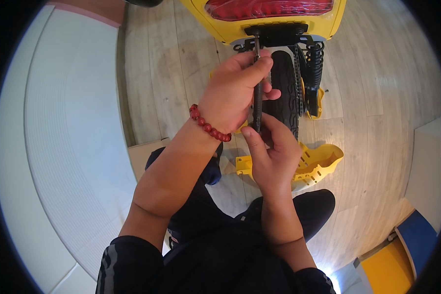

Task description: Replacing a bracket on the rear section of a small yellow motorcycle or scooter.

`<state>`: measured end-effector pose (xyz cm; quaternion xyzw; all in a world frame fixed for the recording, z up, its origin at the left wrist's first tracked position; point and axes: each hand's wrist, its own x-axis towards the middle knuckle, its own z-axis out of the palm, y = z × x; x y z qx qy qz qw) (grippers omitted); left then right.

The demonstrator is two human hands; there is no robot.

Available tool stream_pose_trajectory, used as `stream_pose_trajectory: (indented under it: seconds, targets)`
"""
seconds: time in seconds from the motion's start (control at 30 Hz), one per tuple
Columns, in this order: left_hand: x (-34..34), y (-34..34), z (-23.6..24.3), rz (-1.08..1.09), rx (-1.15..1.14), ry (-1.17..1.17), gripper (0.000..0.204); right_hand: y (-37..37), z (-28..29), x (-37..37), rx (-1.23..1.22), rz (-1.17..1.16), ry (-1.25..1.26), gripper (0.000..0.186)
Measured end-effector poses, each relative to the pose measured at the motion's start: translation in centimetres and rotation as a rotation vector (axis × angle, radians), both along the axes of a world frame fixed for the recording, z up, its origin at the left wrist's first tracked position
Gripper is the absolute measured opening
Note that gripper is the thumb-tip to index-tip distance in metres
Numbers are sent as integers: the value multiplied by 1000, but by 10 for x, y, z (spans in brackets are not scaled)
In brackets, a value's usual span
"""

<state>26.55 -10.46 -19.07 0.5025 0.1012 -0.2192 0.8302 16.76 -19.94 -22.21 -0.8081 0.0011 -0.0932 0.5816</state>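
Note:
A slim screwdriver (257,100) with a black handle and a metal shaft points away from me. Its far end meets the black bracket (281,34) under the yellow tail of a small two-wheeled vehicle (215,28). My left hand (235,83), with a red bead bracelet at the wrist, is closed around the upper handle and shaft, thumb on top. At the near end of the handle, my right hand (274,152) grips with thumb and bent fingers. Whether the tip sits in a screw is too small to tell.
Just right of my hands are the black rear tyre (284,83), the chain (299,73) and a coil spring shock absorber (316,63). A yellow slotted plastic cover (321,164) lies on the wooden floor (367,98). A white panel (73,122) runs along the left; blue and yellow panels (387,267) stand lower right.

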Motion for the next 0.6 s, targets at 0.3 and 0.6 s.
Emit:
stream_pose_trajectory:
  seconds: [0.3,0.6]
  targets:
    - [-1,6,-1,74,-164,59,19,-7,13,3,817,45,463,27]
    - [-1,2,-4,101,-229,18,17,-10,19,7,825,7,403,14]
